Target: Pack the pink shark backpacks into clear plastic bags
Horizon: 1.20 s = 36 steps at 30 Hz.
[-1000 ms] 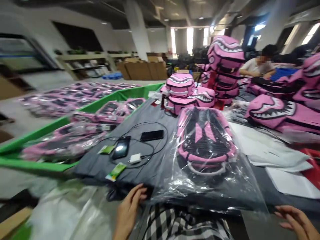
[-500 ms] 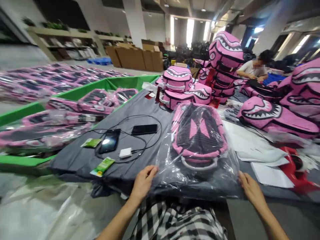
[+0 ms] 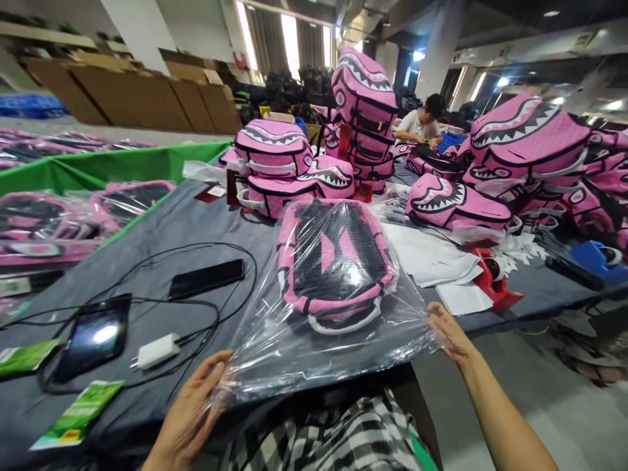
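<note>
A pink and black backpack (image 3: 338, 261) lies back side up on the grey-covered table, inside a clear plastic bag (image 3: 314, 356). Its white handle loop points toward me. My left hand (image 3: 199, 399) grips the near left corner of the plastic bag, fingers closed on the film. At the near right corner, my right hand (image 3: 449, 330) pinches the same bag. Between the two hands the bag's near edge is stretched wide and pulled taut over the table edge.
Phones (image 3: 206, 279), a white charger (image 3: 157, 352), looped cables and green packets (image 3: 81, 412) lie at left. Stacked pink shark-mouth backpacks (image 3: 366, 91) stand behind. White sheets (image 3: 432, 258) and a red tape dispenser (image 3: 493, 278) are at right. A person (image 3: 419, 124) works farther back.
My view has turned right and come closer to the table. Both hands have spread the bag's near edge, and the film is now tighter.
</note>
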Each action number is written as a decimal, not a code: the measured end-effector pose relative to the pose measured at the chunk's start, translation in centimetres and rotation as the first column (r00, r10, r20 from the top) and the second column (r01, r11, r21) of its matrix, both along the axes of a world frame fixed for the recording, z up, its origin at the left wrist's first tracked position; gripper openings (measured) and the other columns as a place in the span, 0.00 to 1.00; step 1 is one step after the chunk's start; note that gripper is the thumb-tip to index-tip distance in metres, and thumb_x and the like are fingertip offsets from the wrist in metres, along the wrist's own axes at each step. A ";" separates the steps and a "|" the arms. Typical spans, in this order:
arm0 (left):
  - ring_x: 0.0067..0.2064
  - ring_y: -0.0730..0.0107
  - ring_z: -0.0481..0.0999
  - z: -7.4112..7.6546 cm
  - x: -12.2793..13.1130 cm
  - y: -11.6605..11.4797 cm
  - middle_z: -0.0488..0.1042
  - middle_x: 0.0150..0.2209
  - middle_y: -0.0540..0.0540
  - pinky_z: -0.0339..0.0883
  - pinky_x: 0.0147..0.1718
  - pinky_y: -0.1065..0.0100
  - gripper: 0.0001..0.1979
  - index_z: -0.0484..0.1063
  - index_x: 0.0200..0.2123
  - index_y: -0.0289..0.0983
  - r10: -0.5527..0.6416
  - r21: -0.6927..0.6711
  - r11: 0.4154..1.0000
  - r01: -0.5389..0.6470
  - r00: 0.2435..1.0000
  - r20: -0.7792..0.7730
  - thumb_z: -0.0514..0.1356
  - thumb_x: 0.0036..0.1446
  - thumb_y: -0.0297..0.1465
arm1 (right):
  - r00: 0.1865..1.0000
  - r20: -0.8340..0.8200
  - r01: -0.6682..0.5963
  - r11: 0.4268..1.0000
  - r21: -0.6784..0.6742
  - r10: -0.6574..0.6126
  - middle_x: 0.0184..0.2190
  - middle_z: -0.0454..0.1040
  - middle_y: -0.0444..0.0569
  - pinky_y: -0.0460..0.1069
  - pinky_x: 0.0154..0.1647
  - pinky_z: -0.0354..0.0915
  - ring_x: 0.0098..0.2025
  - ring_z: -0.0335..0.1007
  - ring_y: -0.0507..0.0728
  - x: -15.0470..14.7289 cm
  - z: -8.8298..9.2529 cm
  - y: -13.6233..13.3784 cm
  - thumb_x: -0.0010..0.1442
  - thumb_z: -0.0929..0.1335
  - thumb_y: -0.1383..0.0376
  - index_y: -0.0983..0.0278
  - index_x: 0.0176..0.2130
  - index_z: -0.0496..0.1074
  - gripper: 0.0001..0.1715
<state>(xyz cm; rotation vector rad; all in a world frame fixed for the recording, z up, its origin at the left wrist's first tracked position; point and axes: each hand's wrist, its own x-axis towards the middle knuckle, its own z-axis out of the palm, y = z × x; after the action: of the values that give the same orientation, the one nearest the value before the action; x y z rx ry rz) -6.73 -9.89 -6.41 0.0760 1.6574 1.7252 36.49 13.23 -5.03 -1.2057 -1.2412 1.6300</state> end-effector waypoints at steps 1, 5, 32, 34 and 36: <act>0.24 0.73 0.74 -0.1 0.0 -0.3 0.78 0.24 0.51 0.71 0.23 0.76 0.29 0.79 0.35 0.37 -0.020 0.017 1.000 0.019 0.997 0.078 0.77 0.22 0.36 | 0.998 -0.053 0.037 0.999 0.000 -0.037 0.21 0.66 0.37 0.44 0.20 0.58 0.19 0.59 0.49 0.0 -0.3 -0.2 0.44 0.78 0.48 0.58 0.36 0.66 0.28; 0.38 0.61 0.81 -0.8 -0.2 -1.6 0.83 0.37 0.45 0.77 0.37 0.72 0.35 0.79 0.41 0.40 -0.157 0.081 0.985 0.152 0.986 0.056 0.77 0.22 0.35 | 0.992 -0.114 0.042 0.998 -0.046 -0.047 0.33 0.77 0.47 0.47 0.31 0.69 0.30 0.72 0.54 0.4 -0.7 -0.9 0.37 0.81 0.55 0.60 0.38 0.73 0.30; 0.46 0.45 0.77 -1.6 0.4 5.3 0.80 0.35 0.37 0.68 0.52 0.47 0.36 0.77 0.44 0.32 -0.073 -0.230 0.960 -0.160 0.650 -0.756 0.52 0.54 0.59 | 0.950 0.153 0.189 0.891 0.413 -0.272 0.15 0.59 0.35 0.48 0.15 0.53 0.15 0.54 0.52 -5.3 -1.8 3.5 0.53 0.66 0.30 0.59 0.39 0.68 0.38; 0.55 0.43 0.72 -0.4 2.5 6.2 0.78 0.48 0.32 0.61 0.59 0.44 0.32 0.73 0.53 0.32 -0.013 -0.144 0.947 -0.286 0.416 -0.909 0.51 0.61 0.53 | 0.948 0.139 0.204 0.885 0.418 -0.285 0.15 0.58 0.35 0.47 0.15 0.53 0.15 0.55 0.51 -5.2 -1.8 3.3 0.55 0.66 0.31 0.59 0.38 0.67 0.35; 0.62 0.46 0.67 1.3 5.2 7.6 0.74 0.56 0.33 0.53 0.64 0.45 0.27 0.69 0.59 0.36 -0.057 -0.081 0.982 -0.169 0.140 -0.988 0.53 0.65 0.47 | 0.947 0.126 0.219 0.882 0.417 -0.294 0.14 0.58 0.34 0.47 0.15 0.53 0.14 0.55 0.51 -5.0 -1.7 3.1 0.56 0.66 0.32 0.58 0.39 0.66 0.34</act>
<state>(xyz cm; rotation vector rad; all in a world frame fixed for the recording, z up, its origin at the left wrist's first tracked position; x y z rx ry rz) -1.48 -2.26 -5.07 1.4349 2.7639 1.5621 31.48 16.34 -6.76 -1.2177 -1.3793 1.0246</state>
